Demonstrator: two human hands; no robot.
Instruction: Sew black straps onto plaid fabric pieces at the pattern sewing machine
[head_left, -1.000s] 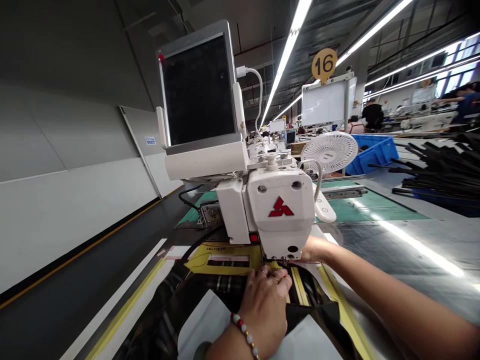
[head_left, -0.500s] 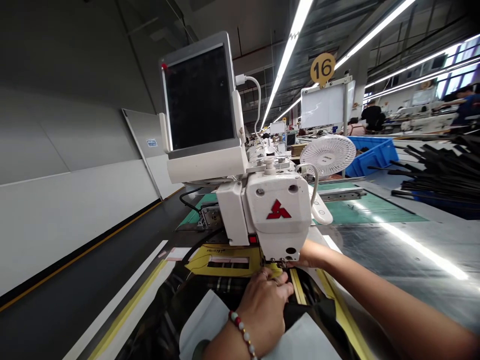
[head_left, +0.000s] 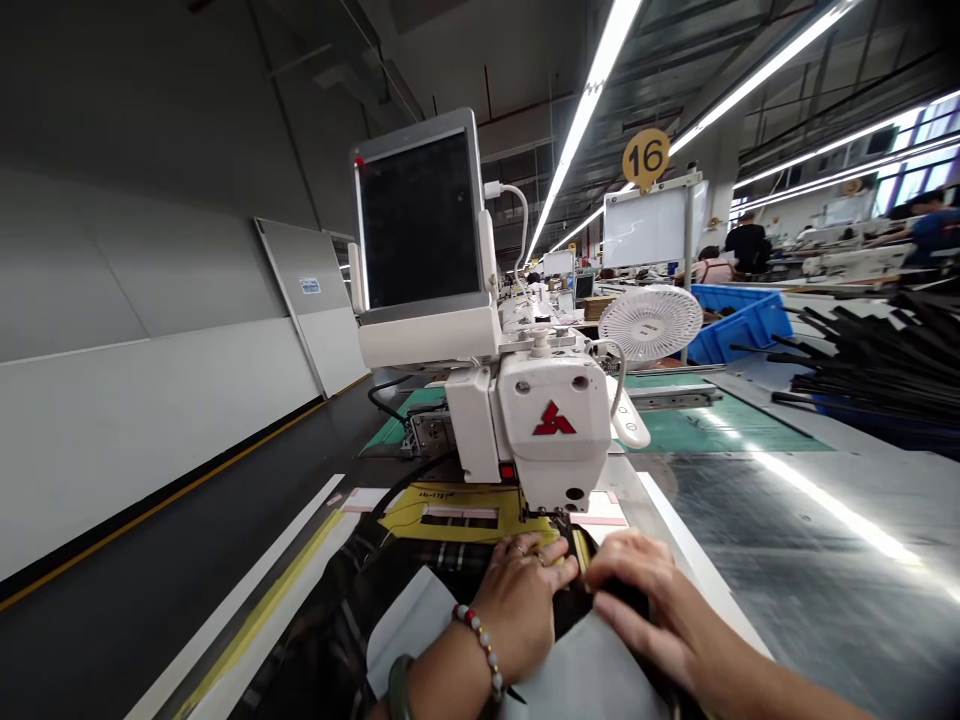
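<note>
- Two bare hands work just in front of the needle of a white sewing machine head, over a yellow template plate, with dark plaid fabric running from under it toward the person.
- The left hand, ringed and wearing a beaded bracelet, lies palm down with its fingers lightly curled on the cloth at the plate's near edge. It seems to press the layers flat rather than grip them.
- The right hand curves over a dark fold just beside the left hand, with a white paper sheet beneath. Its fingers are bent, but whether they pinch the fold or only press it cannot be told.
- A tablet stands above the machine, probably so that its screen faces the seated person.
- A white desk fan sits behind the machine, likely angled to reach the seat.
- A blue plastic crate and a heap of black strips lie to the right, likely kept within reach.
</note>
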